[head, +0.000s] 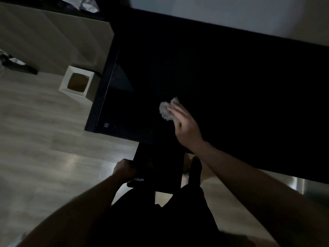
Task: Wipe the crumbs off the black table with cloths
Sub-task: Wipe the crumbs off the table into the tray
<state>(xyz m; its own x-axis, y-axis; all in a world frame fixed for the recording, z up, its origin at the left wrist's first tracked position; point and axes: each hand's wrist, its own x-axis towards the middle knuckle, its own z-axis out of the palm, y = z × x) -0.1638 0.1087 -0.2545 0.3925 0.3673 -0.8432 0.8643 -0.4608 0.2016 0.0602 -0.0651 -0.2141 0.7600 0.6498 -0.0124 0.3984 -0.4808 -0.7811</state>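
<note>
On the pale floor at far left stands a white bin (pixel 76 84), square and open at the top, just beside the end of the black table (pixel 222 82). Nearer the viewer, the left hand (pixel 124 171) is curled tight round the edge of a flat dark tray (pixel 160 166), which it holds just below the table's near edge. Right of that, on the tabletop, a crumpled light cloth (pixel 166 109) lies under the fingers (pixel 175 111) of the right hand (pixel 187 128), which press flat on it, palm down. The scene is too dark to show crumbs.
</note>
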